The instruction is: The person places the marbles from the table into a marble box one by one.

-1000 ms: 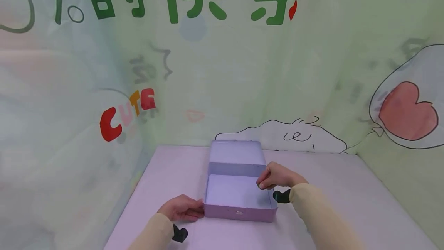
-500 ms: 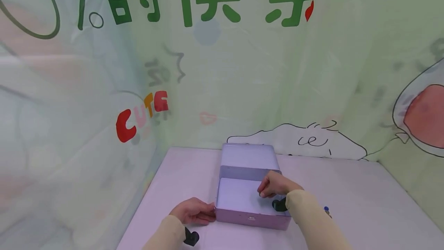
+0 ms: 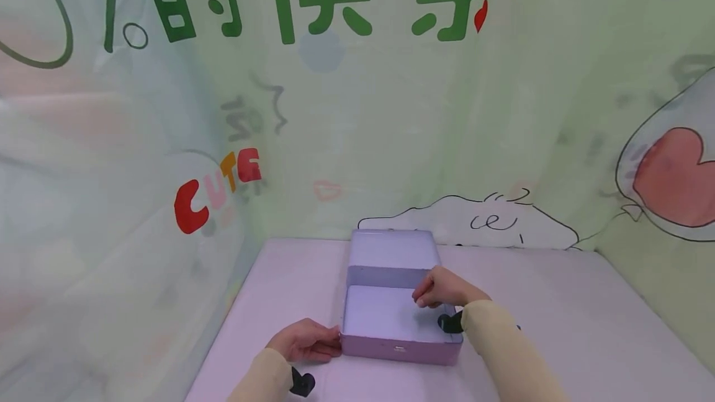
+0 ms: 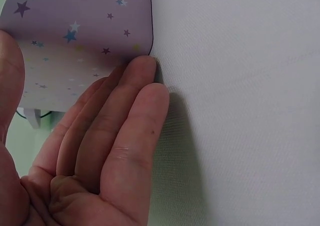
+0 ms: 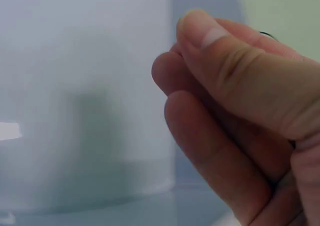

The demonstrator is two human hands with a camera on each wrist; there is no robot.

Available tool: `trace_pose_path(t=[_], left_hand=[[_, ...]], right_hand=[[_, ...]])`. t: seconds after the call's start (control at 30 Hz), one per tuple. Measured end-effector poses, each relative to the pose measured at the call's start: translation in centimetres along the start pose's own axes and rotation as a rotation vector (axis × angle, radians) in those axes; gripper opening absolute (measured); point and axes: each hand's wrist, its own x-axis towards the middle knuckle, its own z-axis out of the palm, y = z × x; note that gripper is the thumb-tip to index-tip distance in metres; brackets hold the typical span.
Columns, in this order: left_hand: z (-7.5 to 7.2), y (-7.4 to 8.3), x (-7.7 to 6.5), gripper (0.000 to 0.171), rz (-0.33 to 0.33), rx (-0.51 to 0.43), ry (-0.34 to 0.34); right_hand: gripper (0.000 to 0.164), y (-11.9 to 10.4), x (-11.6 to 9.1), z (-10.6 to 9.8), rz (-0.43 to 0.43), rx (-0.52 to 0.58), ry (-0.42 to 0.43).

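Observation:
A shallow lilac box point(image 3: 401, 350) with its hinged lid point(image 3: 394, 248) folded back lies on the table, and its pale inside shows. My left hand point(image 3: 307, 340) rests at its front left corner. In the left wrist view, nearly straight fingers point(image 4: 135, 131) touch the star-printed wall point(image 4: 75, 16) low down, with the thumb off to the left. Over the right part of the box is my right hand point(image 3: 444, 287), thumb and forefinger pinched together. From the right wrist, the thumb point(image 5: 205, 41) overlaps the forefinger tip and hides whatever tiny thing they hold.
The pale table point(image 3: 558, 309) reaches back to a printed green curtain point(image 3: 391, 110), which also hangs at left and right. A small dark blue thing point(image 3: 518, 327) peeks out beside my right sleeve point(image 3: 503, 346).
The head view swung right, then partly back. A tiny greenish spot showed at my right fingertips a second ago and is out of sight now. My left hand stays at the corner.

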Motion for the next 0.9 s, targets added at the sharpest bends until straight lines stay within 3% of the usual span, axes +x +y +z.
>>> trace_pose_path(t=[0.13, 0.33, 0.47, 0.6, 0.8, 0.9], left_hand=[[0.1, -0.3, 0.2, 0.041, 0.006, 0.016, -0.012], [0.1, -0.1, -0.3, 0.041, 0.006, 0.025, -0.031], [0.2, -0.3, -0.7, 0.041, 0.047, 0.032, -0.063], [0.3, -0.4, -1.1, 0.04, 0.065, 0.029, -0.074], [0.5, -0.1, -1.0, 0.038, 0.05, 0.017, -0.072], [0.7, 0.1, -1.0, 0.037, 0.034, 0.019, -0.071]], right_hand=[[0.017, 0.9, -2.8, -3.5, -0.035, 0.015, 0.046], [0.021, 4.5, -9.1, -8.9, 0.074, -0.03, 0.144], [0.025, 7.5, -13.0, -10.9, 0.143, -0.03, 0.189], [0.025, 10.2, -14.9, -10.5, 0.178, -0.012, 0.207], [0.022, 14.7, -16.5, -6.7, 0.31, 0.038, 0.205], [0.019, 16.3, -17.3, -5.1, 0.333, 0.061, 0.2]])
